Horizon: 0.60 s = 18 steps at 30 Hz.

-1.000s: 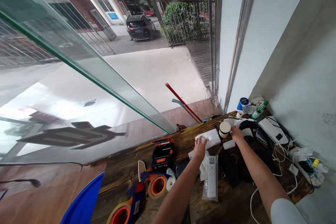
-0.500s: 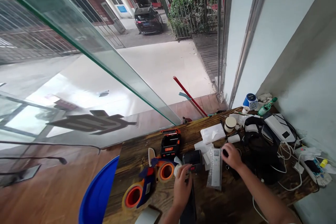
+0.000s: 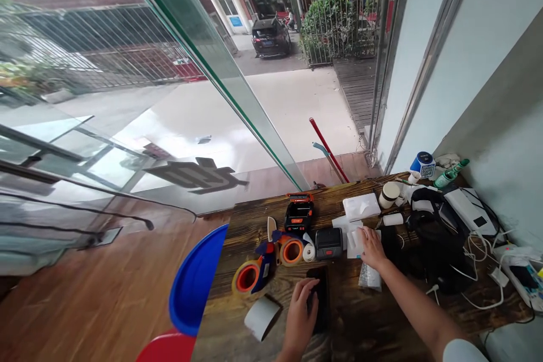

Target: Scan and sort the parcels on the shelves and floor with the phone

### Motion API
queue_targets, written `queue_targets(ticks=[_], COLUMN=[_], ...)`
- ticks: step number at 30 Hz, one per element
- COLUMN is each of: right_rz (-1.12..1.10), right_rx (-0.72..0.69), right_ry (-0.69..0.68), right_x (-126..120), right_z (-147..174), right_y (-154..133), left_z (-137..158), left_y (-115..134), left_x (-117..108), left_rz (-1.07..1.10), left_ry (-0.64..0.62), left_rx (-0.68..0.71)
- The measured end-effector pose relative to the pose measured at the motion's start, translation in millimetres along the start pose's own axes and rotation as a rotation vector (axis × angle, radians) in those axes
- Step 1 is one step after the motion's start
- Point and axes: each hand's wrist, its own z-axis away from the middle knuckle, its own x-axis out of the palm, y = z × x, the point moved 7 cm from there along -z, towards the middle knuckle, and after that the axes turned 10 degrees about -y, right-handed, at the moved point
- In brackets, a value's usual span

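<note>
My left hand [image 3: 300, 311] lies on a flat black phone-like device [image 3: 319, 297] near the front of the wooden table [image 3: 382, 322], fingers spread over it. My right hand [image 3: 371, 246] rests on a clear plastic packet with a white remote-like item [image 3: 368, 274] and touches white paper sheets [image 3: 353, 237]. A small black label printer [image 3: 329, 242] sits between the hands. An orange-and-black printer [image 3: 298, 215] stands behind it, with a white tissue pack [image 3: 361, 206] to its right.
Two orange tape dispensers [image 3: 263, 263] and a white roll [image 3: 261, 317] lie at the left. A blue stool [image 3: 193, 283] stands beside the table. A black bag [image 3: 436, 237], cables, a power strip [image 3: 521, 277], a cup [image 3: 388, 194] and a bottle [image 3: 452, 173] crowd the right. A glass door stands behind.
My view swung left and down. My left hand came back from the white tissue pack to the black phone near the front edge; my right hand drew back from the cup onto the plastic packet.
</note>
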Motion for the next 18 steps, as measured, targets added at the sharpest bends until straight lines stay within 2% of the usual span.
queue_targets(ticks=[5,9,15,18], right_rz=[0.028,-0.005,-0.112,-0.178], right_rx=[0.003,0.06,0.062,0.049], right_ry=[-0.032,0.013,0.134,0.198], right_x=[-5,-9,-8,-5], right_z=[-14,-24,-7,8], right_y=[0,4,12,14], left_z=[16,18,26,16], left_y=[-10,-7,-19,-24], left_x=[3,3,-3,-5], left_rz=[0.009,0.017,0.007,-0.154], left_ry=[-0.035,-0.06,-0.03,-0.057], left_rx=[-0.049,-0.063,-0.042,-0.058])
